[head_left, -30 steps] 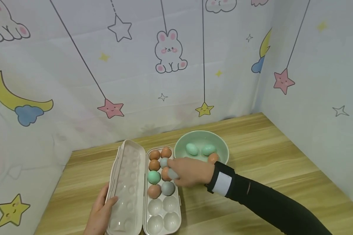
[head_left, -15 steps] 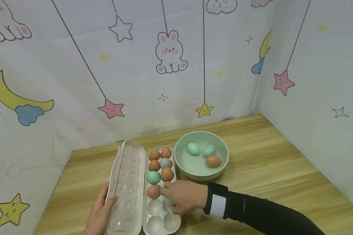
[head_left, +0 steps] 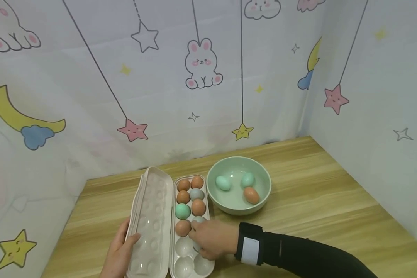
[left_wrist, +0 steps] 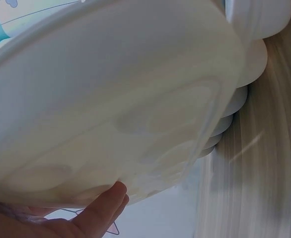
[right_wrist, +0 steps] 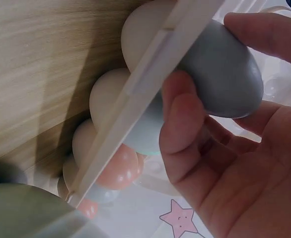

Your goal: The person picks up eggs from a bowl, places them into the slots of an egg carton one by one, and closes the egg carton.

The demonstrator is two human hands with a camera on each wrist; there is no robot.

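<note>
An open egg carton has its upper cups filled with brown, grey-blue and mint eggs. At the left, my left hand grips the raised lid, thumb inside and fingers behind it. In the left wrist view, fingertips press the lid's outer face. My right hand pinches a grey-blue egg low at a right-column cup, and the carton's edge hides part of that egg. A brown egg and another grey-blue egg lie right beside the fingers.
A pale green bowl stands right of the carton's far end. It holds two mint eggs and a brown egg. Wood-grain tabletop surrounds them, with printed curtains along the back and sides.
My right hand has moved nearer along the carton, past the bowl, with the grey-blue egg, and lowered it to a cup. Eggs in the bowl have shifted. The left hand keeps its grip.
</note>
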